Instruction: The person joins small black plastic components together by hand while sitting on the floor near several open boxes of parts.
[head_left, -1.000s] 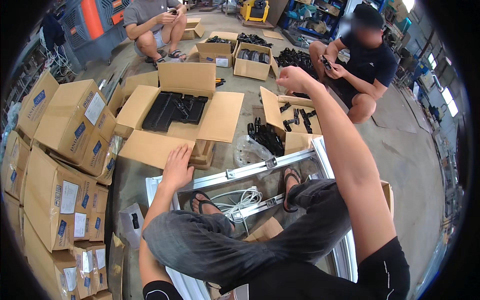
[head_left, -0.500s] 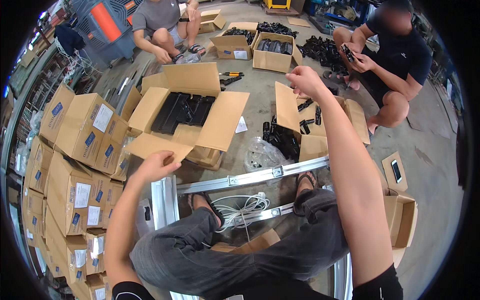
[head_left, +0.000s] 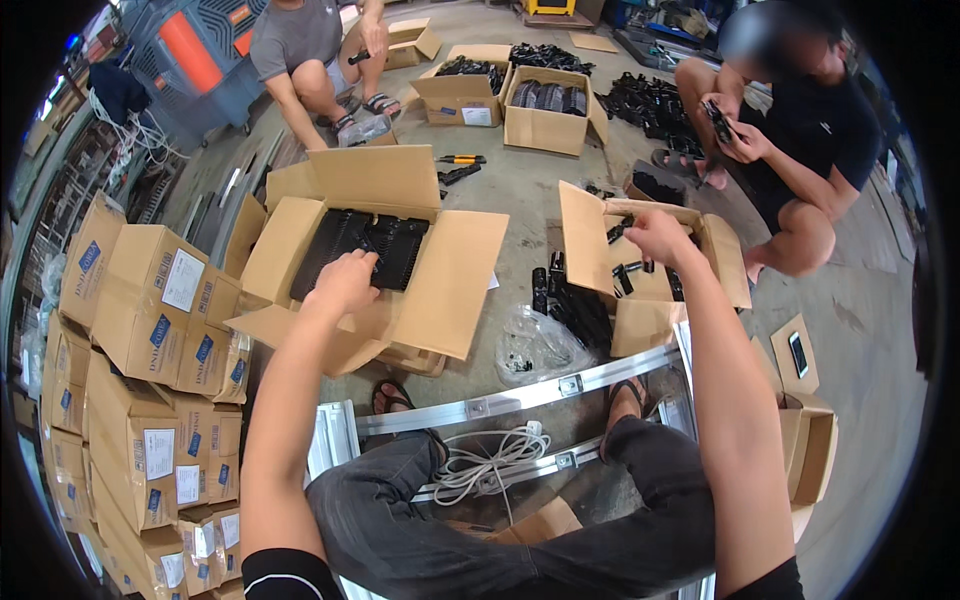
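My left hand (head_left: 345, 282) reaches over the near side of an open cardboard box (head_left: 462, 262) on the left. Its thumb and fingers are apart, close to black ribbed plastic parts (head_left: 402, 240) packed inside; a smaller black piece (head_left: 362, 238) lies on top of them, just beyond the fingers. At the right, my right hand (head_left: 658, 238) is above a second open cardboard box (head_left: 645, 328) with its fingers curled together. What they hold, if anything, is hidden. Loose black clip-like parts (head_left: 628, 275) lie in that box under and beside the hand.
Between the boxes lie a clear plastic bag (head_left: 535, 345) and more black parts (head_left: 578, 305). An aluminium frame (head_left: 520, 398) and a coiled white cable (head_left: 490, 462) surround my feet. Stacked cartons (head_left: 150, 300) stand left. Two people squat ahead; the right one handles a black part (head_left: 718, 122).
My left hand has moved from the left box's near flap to above its black parts. My right hand has come down from above the right box's flap to its contents.
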